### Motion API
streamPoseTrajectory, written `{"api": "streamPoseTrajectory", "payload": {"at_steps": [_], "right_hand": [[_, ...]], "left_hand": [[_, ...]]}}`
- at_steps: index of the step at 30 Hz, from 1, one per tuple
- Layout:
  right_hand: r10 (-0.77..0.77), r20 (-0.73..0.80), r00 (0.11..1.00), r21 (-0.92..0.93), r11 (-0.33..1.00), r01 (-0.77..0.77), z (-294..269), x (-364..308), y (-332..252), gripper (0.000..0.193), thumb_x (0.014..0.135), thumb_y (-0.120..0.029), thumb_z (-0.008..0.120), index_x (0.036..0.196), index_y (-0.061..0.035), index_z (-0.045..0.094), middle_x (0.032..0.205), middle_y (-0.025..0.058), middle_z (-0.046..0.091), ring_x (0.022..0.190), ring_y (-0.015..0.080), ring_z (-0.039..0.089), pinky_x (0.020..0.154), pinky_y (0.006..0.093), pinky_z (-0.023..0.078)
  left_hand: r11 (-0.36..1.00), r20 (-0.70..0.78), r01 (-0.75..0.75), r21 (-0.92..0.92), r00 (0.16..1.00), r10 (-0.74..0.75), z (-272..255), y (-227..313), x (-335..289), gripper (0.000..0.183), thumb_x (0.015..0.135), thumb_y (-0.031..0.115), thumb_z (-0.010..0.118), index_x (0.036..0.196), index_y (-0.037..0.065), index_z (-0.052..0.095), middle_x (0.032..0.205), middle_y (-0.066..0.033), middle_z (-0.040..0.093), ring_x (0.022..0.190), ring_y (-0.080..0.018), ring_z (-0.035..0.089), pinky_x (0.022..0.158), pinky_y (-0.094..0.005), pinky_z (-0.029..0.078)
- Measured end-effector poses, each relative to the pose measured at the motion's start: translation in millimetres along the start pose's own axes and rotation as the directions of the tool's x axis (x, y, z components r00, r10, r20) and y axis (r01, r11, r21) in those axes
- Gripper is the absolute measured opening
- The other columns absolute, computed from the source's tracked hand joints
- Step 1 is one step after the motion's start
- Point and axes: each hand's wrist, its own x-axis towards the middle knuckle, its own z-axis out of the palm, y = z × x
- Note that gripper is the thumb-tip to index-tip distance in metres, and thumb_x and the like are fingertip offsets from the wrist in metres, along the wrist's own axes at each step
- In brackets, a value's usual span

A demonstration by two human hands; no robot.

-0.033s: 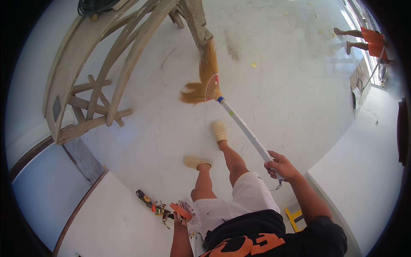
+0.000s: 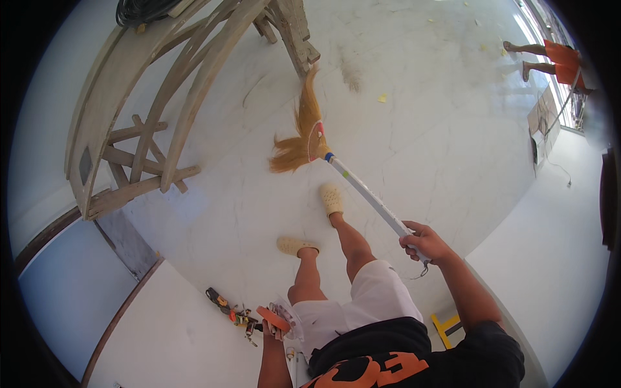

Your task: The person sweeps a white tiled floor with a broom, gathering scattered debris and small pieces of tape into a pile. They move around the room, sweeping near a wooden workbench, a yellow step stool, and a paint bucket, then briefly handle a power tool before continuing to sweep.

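A soft broom (image 2: 369, 194) with straw-coloured bristles and a pale, long handle slants across the floor. Around its handle end my right hand (image 2: 427, 244) is closed, and a small hanging loop dangles beside the grip. The bristles fan out in two tufts, one reaching the foot of the wooden trestle. Low on the left, my left hand (image 2: 270, 328) is closed beside my shorts. It holds an orange flat, curved piece (image 2: 274, 318) together with some crumpled clear plastic (image 2: 292, 321); their exact kind is unclear, and they partly hide the fingers.
A wooden trestle-like frame (image 2: 191, 97) stands at the far left, with black coiled cable (image 2: 145, 10) on top. Power tools (image 2: 236, 315) lie near the low white wall. Yellow scraps (image 2: 382, 98) dot the floor. Another person in orange shorts (image 2: 561, 55) stands far right near flattened cardboard (image 2: 543, 119).
The broom head has swung slightly left and toward me, and its bristles have bent differently. My right hand has shifted a little upward in the picture. My left hand looks unmoved.
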Motion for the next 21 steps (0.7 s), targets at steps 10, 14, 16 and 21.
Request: {"api": "streamPoseTrajectory", "payload": {"at_steps": [10,14,16,21], "right_hand": [[-0.336,-0.397,0.854,-0.545,0.835,0.075,-139,206,-174,0.028,0.08,-0.004,0.062,0.105,0.0076,0.06,0.071,0.0124,0.06,0.053,0.0178,0.056,0.044,0.0344,0.045],[-0.614,-0.59,0.524,-0.7,0.712,0.046,-98,238,-187,0.039,0.085,-0.011,0.057,0.119,0.0063,0.049,0.078,0.017,0.063,0.055,0.024,0.061,0.048,0.0384,0.051],[-0.566,-0.615,0.549,-0.571,0.8,0.184,-65,216,-170,0.055,0.087,-0.012,0.056,0.136,0.0074,0.037,0.078,0.0168,0.062,0.055,0.0229,0.06,0.046,0.0376,0.05],[-0.437,-0.5,0.748,-0.311,0.896,0.316,31,58,-76,0.053,0.091,-0.005,0.055,0.141,-0.0008,0.037,0.078,0.0038,0.054,0.057,0.0091,0.05,0.046,0.026,0.043]], "left_hand": [[0.99,-0.323,-0.139,0.001,0.937,0.131,-3,1,-62,0.057,0.095,0.059,0.054,0.122,0.01,0.061,0.111,-0.0205,0.069,0.096,-0.0394,0.069,0.086,-0.0597,0.055],[0.967,0.183,-0.14,-0.212,0.967,0.179,-45,-6,-83,0.078,0.091,0.062,0.058,0.144,0.007,0.045,0.121,-0.026,0.063,0.099,-0.0413,0.068,0.093,-0.0638,0.049],[0.961,0.219,-0.128,-0.247,0.958,0.184,-52,-13,-89,0.071,0.093,0.057,0.058,0.139,0.005,0.049,0.114,-0.026,0.066,0.086,-0.0392,0.069,0.085,-0.0584,0.053],[0.946,-0.036,-0.295,-0.135,0.955,0.293,-52,-38,-78,0.078,0.091,0.055,0.064,0.143,0.0,0.043,0.132,-0.0294,0.055,0.116,-0.0516,0.059,0.086,-0.0523,0.059]]}}
